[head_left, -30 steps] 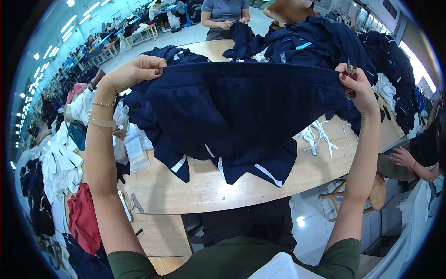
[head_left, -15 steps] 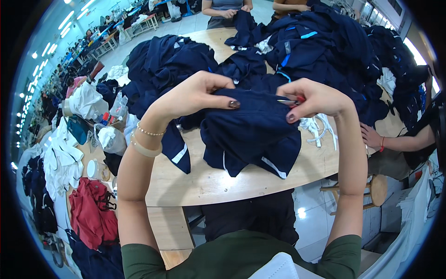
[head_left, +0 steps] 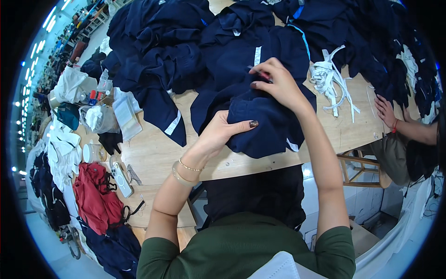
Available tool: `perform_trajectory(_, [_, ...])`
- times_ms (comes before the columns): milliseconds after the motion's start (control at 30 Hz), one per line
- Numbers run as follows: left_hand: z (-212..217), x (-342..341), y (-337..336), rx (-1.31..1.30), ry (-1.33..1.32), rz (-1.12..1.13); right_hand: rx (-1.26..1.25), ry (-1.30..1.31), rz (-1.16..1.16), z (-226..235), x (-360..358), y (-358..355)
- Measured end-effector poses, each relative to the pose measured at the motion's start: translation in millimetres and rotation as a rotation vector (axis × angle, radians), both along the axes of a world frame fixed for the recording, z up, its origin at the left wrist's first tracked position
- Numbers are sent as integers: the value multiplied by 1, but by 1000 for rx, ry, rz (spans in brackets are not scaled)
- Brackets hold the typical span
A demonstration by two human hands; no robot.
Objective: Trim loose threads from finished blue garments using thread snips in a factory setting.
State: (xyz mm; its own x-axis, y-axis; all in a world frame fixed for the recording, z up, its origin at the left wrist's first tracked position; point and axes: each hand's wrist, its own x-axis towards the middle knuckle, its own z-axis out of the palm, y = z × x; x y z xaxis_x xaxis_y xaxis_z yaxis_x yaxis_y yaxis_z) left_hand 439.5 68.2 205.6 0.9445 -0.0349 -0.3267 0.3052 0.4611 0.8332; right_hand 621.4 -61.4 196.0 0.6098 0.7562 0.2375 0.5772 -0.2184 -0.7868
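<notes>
A navy blue garment (head_left: 267, 132) lies bunched at the front of the wooden table, with white strips on its panels. My left hand (head_left: 220, 132) grips its left side, thumb on top and the other fingers hidden beneath the cloth. Just above the far part of the fabric is my right hand (head_left: 278, 83), closed around small red-handled snips (head_left: 265, 75). The snips are blurred and mostly covered by my fingers, so I cannot tell whether the blades touch cloth.
Piles of navy garments (head_left: 158, 51) cover the table's far side. White strips (head_left: 330, 79) lie tangled on the right, near another person's hand (head_left: 385, 110). At left are a red bag (head_left: 95, 197), a phone (head_left: 121, 180), a clear jar (head_left: 93, 152) and white cloth (head_left: 62, 156).
My hands have come down and closer to me with the garment, which now rests lower on the table. My right hand has moved left with the snips, and the view has tilted downward.
</notes>
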Motion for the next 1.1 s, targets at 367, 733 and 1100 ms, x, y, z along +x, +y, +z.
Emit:
perform_trajectory(367, [-1,0,-17,54,-105,232,287,346,-358,4,-62,-79])
perform_trajectory(733, [2,-3,-26,176,-156,187,318,1,-107,29,-91,-59])
perform_trajectory(1100, [11,-13,-29,1313,-304,472,501,412,-295,6,-78,-37])
